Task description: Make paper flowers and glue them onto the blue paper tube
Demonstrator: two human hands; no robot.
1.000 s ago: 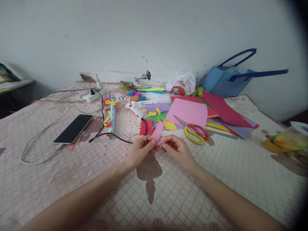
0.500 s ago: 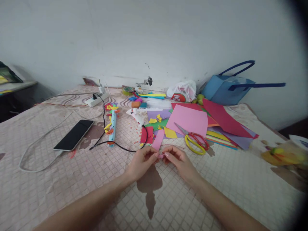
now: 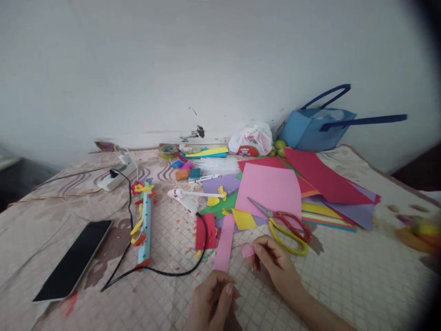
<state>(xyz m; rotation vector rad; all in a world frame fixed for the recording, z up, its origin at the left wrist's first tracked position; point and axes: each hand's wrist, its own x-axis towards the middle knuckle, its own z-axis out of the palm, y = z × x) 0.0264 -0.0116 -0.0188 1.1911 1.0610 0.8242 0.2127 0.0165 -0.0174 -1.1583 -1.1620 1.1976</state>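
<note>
My right hand (image 3: pixel 272 259) pinches a small pink paper piece (image 3: pixel 248 251) between thumb and fingertips, just below the scissors. Apart from it, lower and to the left, is my left hand (image 3: pixel 215 299), fingers curled in against the thumb; whatever may be in them is hidden. A long pink paper strip (image 3: pixel 224 243) lies right above my left hand, its near end meeting the knuckles. The scissors (image 3: pixel 280 223), with one red and one yellow handle, rest partly on a pink sheet (image 3: pixel 267 188).
A white glue gun (image 3: pixel 186 200) with a black cord lies left of the papers. Further left are a light blue decorated strip (image 3: pixel 146 220), a phone (image 3: pixel 76 259) and a power strip (image 3: pixel 119 174). At the back right stands a blue bag (image 3: pixel 315 131).
My hands, close together before at a small pink piece, have separated. The right keeps the pink piece; the left is now lower in view. The view has also shifted.
</note>
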